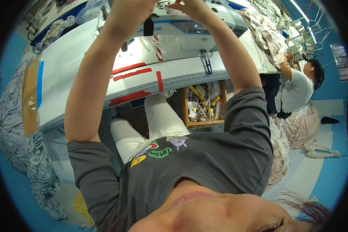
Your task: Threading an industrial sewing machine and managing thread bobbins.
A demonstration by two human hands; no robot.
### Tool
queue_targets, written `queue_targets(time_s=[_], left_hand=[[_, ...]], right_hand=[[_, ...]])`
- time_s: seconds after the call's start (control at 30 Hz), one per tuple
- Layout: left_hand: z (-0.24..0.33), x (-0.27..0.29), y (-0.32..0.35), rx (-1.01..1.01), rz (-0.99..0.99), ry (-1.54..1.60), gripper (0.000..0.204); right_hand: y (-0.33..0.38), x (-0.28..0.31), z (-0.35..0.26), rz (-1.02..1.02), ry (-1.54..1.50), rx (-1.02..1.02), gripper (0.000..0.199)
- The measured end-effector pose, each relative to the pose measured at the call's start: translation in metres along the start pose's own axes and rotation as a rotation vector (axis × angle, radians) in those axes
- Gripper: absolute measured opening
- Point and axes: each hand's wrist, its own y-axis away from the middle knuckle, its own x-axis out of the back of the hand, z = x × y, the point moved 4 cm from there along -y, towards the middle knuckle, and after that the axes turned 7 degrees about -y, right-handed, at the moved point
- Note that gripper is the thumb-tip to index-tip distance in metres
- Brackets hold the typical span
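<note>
Room: sewing workshop, blue floor and blue walls, heaps of pale grey fabric along the left edge of the frame and more cloth piled at upper right. A second person in a white shirt works at another station at right, well apart.

Surface: long white counter runs across the upper half, marked with red tape strips and a blue strip at its left end. An open wooden drawer of small clutter hangs under its front edge, centre frame.

Machine: white sewing machine stands on the counter at top centre, long axis left to right.

Hands: both forearms rise from the lower frame to the top edge. Left hand sits at the machine's left part, beside a dark strap-like piece; its fingers are cut off by the frame, so grip cannot be told. Right hand is over the machine head, fingers bent together as if pinching; what it has, if anything, is not visible. Right hand is nearer the machine head.
</note>
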Motion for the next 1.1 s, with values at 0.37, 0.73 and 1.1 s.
queue_targets(time_s=[0.37, 0.73, 1.1], left_hand=[[-0.031, -0.028, 0.082, 0.142, 0.016, 0.055, 0.041], [-0.03, 0.007, 0.031, 0.152, 0.073, 0.134, 0.023], [-0.018, -0.015, 0.061, -0.101, 0.139, -0.583, 0.028]], right_hand=[[0.042, 0.051, -0.136, 0.113, -0.59, 0.145, 0.013], [0.019, 0.027, -0.084, -0.084, -0.116, -0.105, 0.012], [-0.005, -0.007, -0.011, -0.049, 0.148, -0.064, 0.006]])
